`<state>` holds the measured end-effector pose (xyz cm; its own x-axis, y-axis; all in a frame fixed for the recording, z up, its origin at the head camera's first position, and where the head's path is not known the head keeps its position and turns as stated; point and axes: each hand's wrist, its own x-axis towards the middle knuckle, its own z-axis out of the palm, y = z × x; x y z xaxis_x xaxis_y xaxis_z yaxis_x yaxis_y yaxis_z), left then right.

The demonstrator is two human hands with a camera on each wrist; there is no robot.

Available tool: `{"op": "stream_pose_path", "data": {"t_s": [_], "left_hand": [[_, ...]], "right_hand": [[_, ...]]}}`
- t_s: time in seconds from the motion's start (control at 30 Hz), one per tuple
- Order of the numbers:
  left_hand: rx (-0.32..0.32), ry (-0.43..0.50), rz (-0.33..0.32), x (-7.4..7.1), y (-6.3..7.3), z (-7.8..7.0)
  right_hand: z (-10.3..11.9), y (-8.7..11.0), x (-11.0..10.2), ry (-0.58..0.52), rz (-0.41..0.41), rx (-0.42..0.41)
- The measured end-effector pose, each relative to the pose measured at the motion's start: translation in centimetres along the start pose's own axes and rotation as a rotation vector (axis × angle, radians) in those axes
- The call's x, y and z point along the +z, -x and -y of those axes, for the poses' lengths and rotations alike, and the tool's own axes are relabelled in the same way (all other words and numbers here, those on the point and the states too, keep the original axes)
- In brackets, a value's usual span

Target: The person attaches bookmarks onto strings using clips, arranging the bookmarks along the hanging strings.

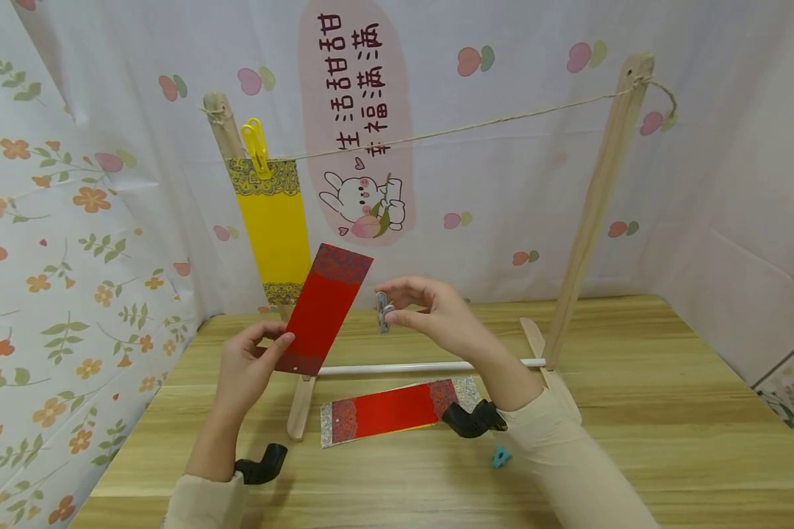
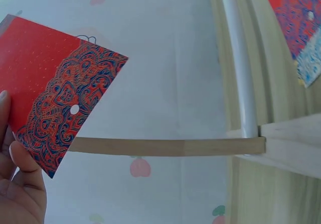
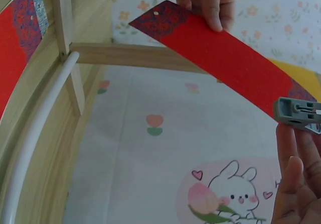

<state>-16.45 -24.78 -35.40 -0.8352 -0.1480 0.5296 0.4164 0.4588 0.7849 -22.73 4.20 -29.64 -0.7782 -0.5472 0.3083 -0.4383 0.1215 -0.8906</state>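
Note:
My left hand (image 1: pixel 243 371) pinches a red paper strip (image 1: pixel 327 312) with patterned ends near its lower end, thumb in front. A small punched hole shows in that end in the left wrist view. Raised in front of the backdrop, the strip leans up to the right. My right hand (image 1: pixel 440 317) holds a grey clothespin (image 1: pixel 382 314) between thumb and fingers, just right of the strip. In the right wrist view the clothespin (image 3: pixel 297 111) overlaps the strip's far end. Behind, a yellow clothespin (image 1: pixel 256 147) clips a yellow patterned strip (image 1: pixel 274 235) to a twine line (image 1: pixel 476 126).
Two wooden posts (image 1: pixel 595 213) carry the twine, and a white rod (image 1: pixel 397 367) joins their feet. On the table (image 1: pixel 370 492) lies a stack of strips with a red one (image 1: pixel 397 408) on top. A teal clothespin (image 1: pixel 501 457) lies near my right forearm.

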Motion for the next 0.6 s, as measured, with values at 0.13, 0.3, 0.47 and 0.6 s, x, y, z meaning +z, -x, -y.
{"op": "stream_pose_path", "data": {"t_s": [0.13,0.3,0.47,0.6], "left_hand": [[0.010,0.035,-0.036,0.1,-0.4,-0.3],[-0.008,0.067,-0.081,0.5,-0.8,-0.8],[-0.050,0.133,-0.111,1.0,-1.3,-1.4],[-0.038,0.154,-0.137,1.3,-1.7,-1.7]], "right_hand": [[0.9,-0.8,0.5,-0.022,-0.024,-0.029],[2.0,-1.8,0.9,-0.079,-0.079,-0.077],[3.3,-3.0,1.1,-0.130,-0.114,-0.139],[4.5,-3.7,1.3,-0.160,-0.127,-0.187]]}}
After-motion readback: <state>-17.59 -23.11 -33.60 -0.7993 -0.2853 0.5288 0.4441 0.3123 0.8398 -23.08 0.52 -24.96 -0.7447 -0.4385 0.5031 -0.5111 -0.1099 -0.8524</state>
